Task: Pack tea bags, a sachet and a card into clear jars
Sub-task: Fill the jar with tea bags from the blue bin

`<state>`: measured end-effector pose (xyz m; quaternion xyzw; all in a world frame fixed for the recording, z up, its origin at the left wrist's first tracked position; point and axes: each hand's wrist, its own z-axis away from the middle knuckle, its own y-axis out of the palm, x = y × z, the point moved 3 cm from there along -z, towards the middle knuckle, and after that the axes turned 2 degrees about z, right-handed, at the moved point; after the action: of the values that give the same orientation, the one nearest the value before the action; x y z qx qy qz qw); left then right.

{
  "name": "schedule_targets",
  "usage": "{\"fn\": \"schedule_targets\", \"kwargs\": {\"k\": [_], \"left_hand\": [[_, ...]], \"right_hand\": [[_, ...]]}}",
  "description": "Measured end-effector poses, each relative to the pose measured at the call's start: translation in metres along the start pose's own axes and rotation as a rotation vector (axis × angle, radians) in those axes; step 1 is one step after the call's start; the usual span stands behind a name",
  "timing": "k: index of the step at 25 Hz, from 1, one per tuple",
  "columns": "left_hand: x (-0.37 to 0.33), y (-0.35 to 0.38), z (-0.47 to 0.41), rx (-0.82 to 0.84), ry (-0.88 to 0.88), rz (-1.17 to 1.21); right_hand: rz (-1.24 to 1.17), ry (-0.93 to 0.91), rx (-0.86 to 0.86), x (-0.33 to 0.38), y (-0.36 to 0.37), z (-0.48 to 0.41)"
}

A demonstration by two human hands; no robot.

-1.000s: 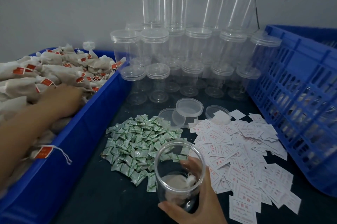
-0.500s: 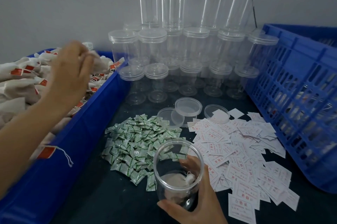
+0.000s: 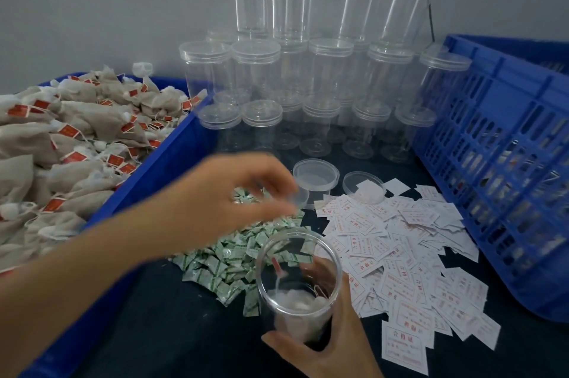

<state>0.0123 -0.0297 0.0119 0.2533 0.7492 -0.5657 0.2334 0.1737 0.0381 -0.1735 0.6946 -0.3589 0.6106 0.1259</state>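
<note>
Loading tea bags (image 3: 295, 305): right hand (image 3: 326, 343) clamps open jar (image 3: 300, 273); left hand (image 3: 228, 202) blurred far-left of it, grip cannot be told. Next, likely: pinch one green sachet (image 3: 215, 263).

The left grip (image 3: 228, 202) and right grip (image 3: 332, 343) were bare. The left forearm (image 3: 92, 273) was bare along its whole visible length, to the lower left corner of the view; the right wrist (image 3: 354, 368) was likewise bare at the lower edge. The left fingers (image 3: 277, 180) appeared motion-blurred, their outlines soft.
</note>
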Motion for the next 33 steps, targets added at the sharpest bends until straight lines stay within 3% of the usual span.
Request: {"fn": "schedule_targets", "kwargs": {"k": [2,4,5,7,8,12,15,18,21,25,28,31,33], "left_hand": [[0.030,-0.045,-0.004,-0.274,-0.051,-0.123],[0.083,-0.091,0.001,-0.463,-0.270,-0.379],[0.114,-0.106,0.006,-0.422,-0.452,-0.593],[0.160,-0.109,0.027,-0.077,-0.799,-1.014],[0.173,-0.105,0.036,0.079,-0.875,-1.146],[0.177,-0.092,0.034,0.111,-0.738,-1.321],[0.172,-0.090,0.035,-0.031,-0.678,-1.317],[0.172,-0.101,0.044,-0.176,-0.809,-1.350],[0.163,-0.098,0.045,-0.037,-0.922,-1.442],[0.151,-0.084,0.036,-0.190,-0.700,-1.330],[0.149,-0.086,0.031,-0.196,-0.746,-1.304],[0.143,-0.095,0.026,-0.458,-0.719,-1.033],[0.118,-0.097,0.021,-0.684,-0.486,-0.846]], "right_hand": [[-0.003,-0.013,-0.021,0.002,0.000,0.001],[-0.013,-0.010,-0.028,0.004,-0.001,0.001],[-0.018,-0.011,-0.031,0.005,-0.001,0.001],[-0.023,-0.016,-0.032,0.005,-0.001,0.001],[-0.021,-0.016,-0.030,0.005,-0.001,0.001],[-0.011,-0.001,-0.030,0.002,-0.001,0.003],[0.005,0.001,-0.031,0.000,-0.001,0.003],[0.018,-0.009,-0.042,0.000,0.000,0.002],[0.017,-0.011,-0.048,0.001,-0.001,0.002],[0.019,-0.011,-0.037,0.002,-0.001,0.001],[0.011,-0.005,-0.028,0.002,-0.001,0.001],[0.016,-0.004,-0.029,0.002,-0.002,0.001],[0.018,0.000,-0.029,0.001,-0.002,0.001]]}}
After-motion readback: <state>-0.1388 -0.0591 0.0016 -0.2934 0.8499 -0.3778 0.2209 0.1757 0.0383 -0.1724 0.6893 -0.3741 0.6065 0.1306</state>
